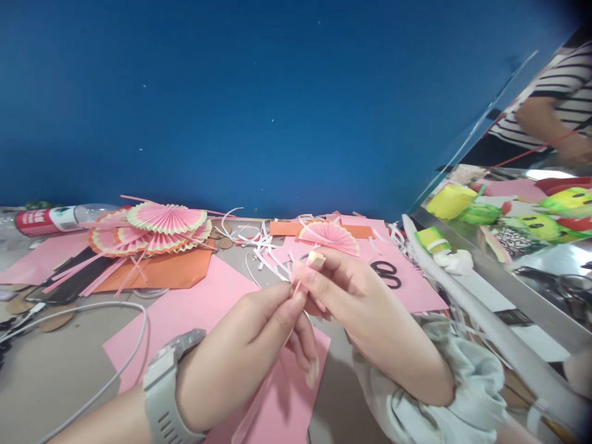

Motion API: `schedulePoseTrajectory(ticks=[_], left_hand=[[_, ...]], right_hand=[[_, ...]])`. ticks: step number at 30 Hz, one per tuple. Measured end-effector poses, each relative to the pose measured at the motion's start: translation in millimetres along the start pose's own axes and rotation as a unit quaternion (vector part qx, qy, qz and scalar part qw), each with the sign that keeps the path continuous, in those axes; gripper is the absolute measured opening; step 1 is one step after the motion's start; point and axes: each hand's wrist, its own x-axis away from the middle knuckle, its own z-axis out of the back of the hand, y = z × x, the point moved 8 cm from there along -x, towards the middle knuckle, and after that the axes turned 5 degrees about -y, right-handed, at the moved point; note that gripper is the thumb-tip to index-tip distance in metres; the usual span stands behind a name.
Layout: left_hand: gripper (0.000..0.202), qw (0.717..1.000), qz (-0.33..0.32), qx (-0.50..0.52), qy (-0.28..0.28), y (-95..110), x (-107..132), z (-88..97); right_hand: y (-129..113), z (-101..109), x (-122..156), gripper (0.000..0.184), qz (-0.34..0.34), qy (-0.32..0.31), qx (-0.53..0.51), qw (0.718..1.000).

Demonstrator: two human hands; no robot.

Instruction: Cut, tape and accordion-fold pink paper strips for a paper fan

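Observation:
My left hand [272, 320] and my right hand [346, 283] meet over the pink paper. In my right hand, thumb and fingers pinch a small pale yellow piece [316, 259], perhaps folded paper. My left thumb and forefinger press together just below it on a thin pink paper strip [297, 286]; its far end is hidden by the fingers. Just behind the hands lies a pleated pink paper fan [329, 235] with an orange edge. Under my left forearm spreads a sheet of pink paper [198, 302].
More pleated fans [166, 222] and pink strips lie left on orange paper [171, 271], near a bottle [46, 221] and white cable [143, 320]. Black scissors-like loops [386, 274] rest right. White shreds [259, 240] are scattered behind. A blue partition [259, 111] rises; a person [550, 105] is beyond.

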Motion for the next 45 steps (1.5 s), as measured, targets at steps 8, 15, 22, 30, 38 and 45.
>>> schedulePoseTrajectory(ticks=[8, 15, 22, 30, 38, 45], left_hand=[[0.042, 0.966, -0.059, -0.222, 0.123, 10.2, 16.9, 17.1], [0.023, 0.9, -0.125, -0.396, 0.134, 34.9, 20.2, 3.6], [0.02, 0.859, -0.157, -0.47, 0.127, 38.6, 19.8, 1.4], [0.014, 0.941, -0.06, -0.322, 0.079, 19.0, 10.9, 10.2], [0.028, 0.932, -0.073, -0.352, 0.038, 12.4, 6.0, -0.5], [0.032, 0.96, -0.069, -0.27, 0.012, 1.6, 3.4, -4.6]], right_hand=[[-37.8, 32.8, 8.7, 0.022, 0.138, 0.079, 0.034, 0.987], [-47.3, 35.9, 15.1, 0.017, 0.174, 0.054, 0.038, 0.982], [-43.1, 38.2, 13.4, 0.018, 0.173, 0.107, 0.028, 0.979], [-39.5, 44.0, 14.0, 0.027, 0.117, 0.183, 0.11, 0.97], [-37.0, 30.0, 10.0, 0.025, 0.075, 0.152, 0.268, 0.948], [-31.1, 33.7, 8.0, 0.029, 0.052, 0.14, 0.232, 0.961]])
